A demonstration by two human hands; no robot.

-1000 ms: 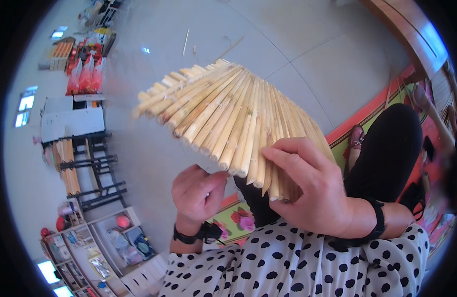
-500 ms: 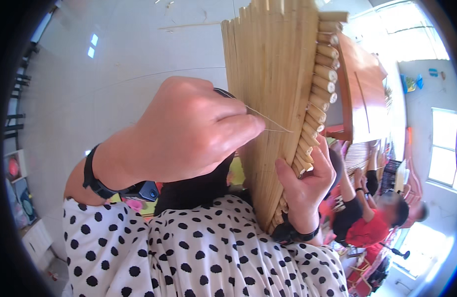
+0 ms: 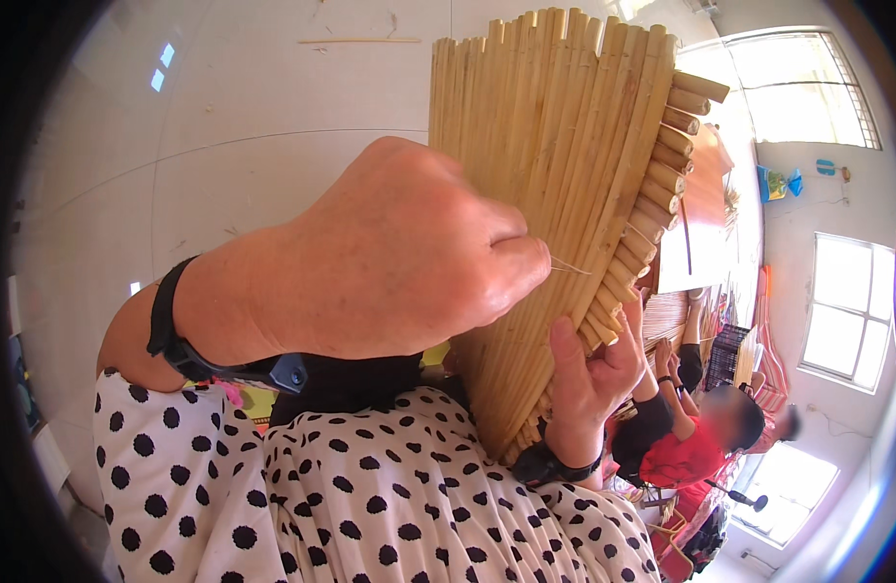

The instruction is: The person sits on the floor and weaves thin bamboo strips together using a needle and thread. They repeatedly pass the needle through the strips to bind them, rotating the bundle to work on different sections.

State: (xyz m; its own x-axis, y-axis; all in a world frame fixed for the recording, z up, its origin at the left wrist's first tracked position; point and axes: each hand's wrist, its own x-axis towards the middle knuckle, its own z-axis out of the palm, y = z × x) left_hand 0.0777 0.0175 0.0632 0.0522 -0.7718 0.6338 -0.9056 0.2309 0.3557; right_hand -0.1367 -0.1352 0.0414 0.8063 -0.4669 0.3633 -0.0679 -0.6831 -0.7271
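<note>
The fan-shaped panel of round, straw-yellow stalks (image 3: 545,146) has been turned; the left hand (image 3: 419,243) has been brought nearer, and the thin, pale thread's (image 3: 572,265) visible span shortened.

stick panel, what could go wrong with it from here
The thin strand pinched by the left hand might slip free or snap if tugged hard. The stick panel could tilt, since the right hand grips it only near one edge.
</note>
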